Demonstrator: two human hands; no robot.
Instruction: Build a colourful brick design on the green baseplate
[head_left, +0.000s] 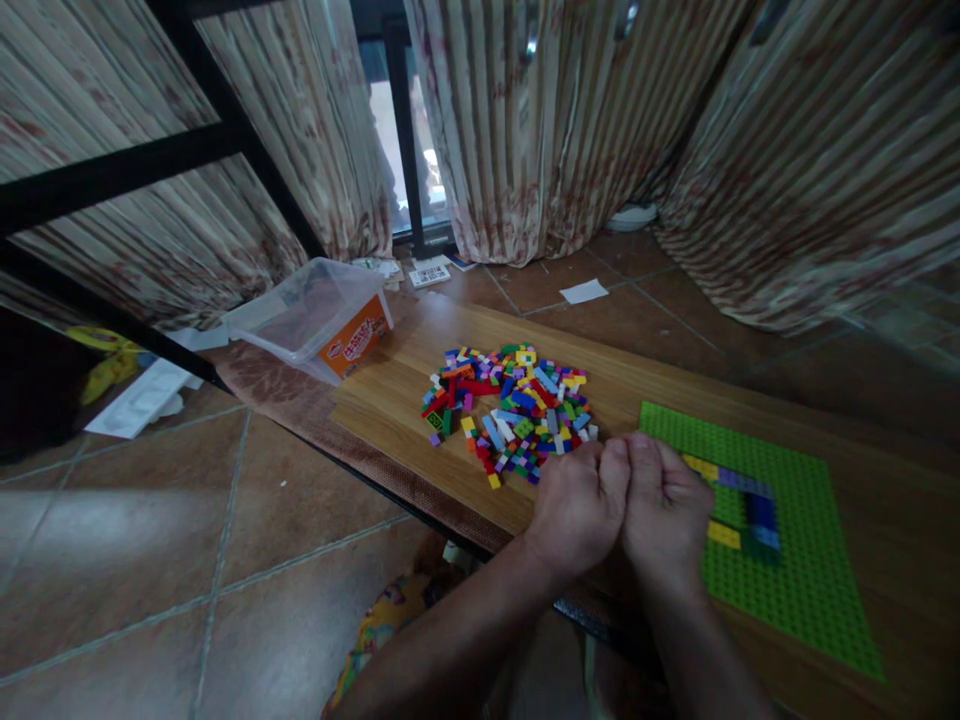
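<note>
Touching, L hand (576, 508) & R hand (667, 508) are fisted by green baseplate (806, 575), contents unclear; brick pile (523, 400) L of baseplate.

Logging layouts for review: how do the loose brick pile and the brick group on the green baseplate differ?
The brick pile lies jumbled directly on the wooden top; the brick group sits in lines on the green baseplate. The brick pile shows far more pieces than the brick group. Both include yellow and blue.
</note>
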